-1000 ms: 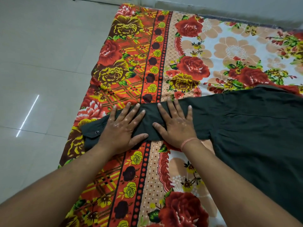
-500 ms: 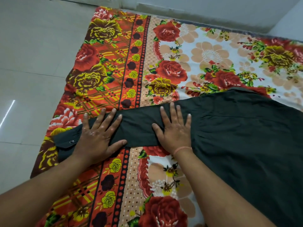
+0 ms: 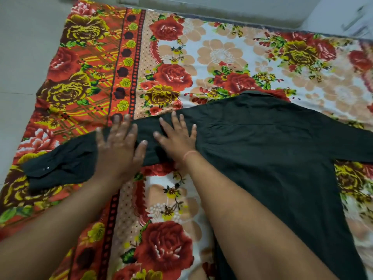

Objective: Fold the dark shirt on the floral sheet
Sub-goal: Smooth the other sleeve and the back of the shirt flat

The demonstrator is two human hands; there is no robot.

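Note:
The dark shirt (image 3: 272,150) lies spread out, back side up, on the floral sheet (image 3: 222,57), collar at the far side. Its left sleeve (image 3: 66,162) stretches out toward the sheet's left border, and the buttoned cuff is a little bunched. My left hand (image 3: 119,146) hovers flat, blurred, over the middle of that sleeve with fingers spread. My right hand (image 3: 177,136) presses flat on the sleeve near the shoulder seam, fingers apart. Neither hand grips the cloth. The other sleeve runs off the right edge.
Pale floor tiles (image 3: 18,67) lie beyond the sheet's left edge. A wall base (image 3: 222,9) runs along the sheet's far side. My forearms cross the near part of the sheet.
My left hand has slid right along the sleeve, away from the cuff, which now shows wrinkled. The right hand stays pressed near the shoulder. The view has shifted right.

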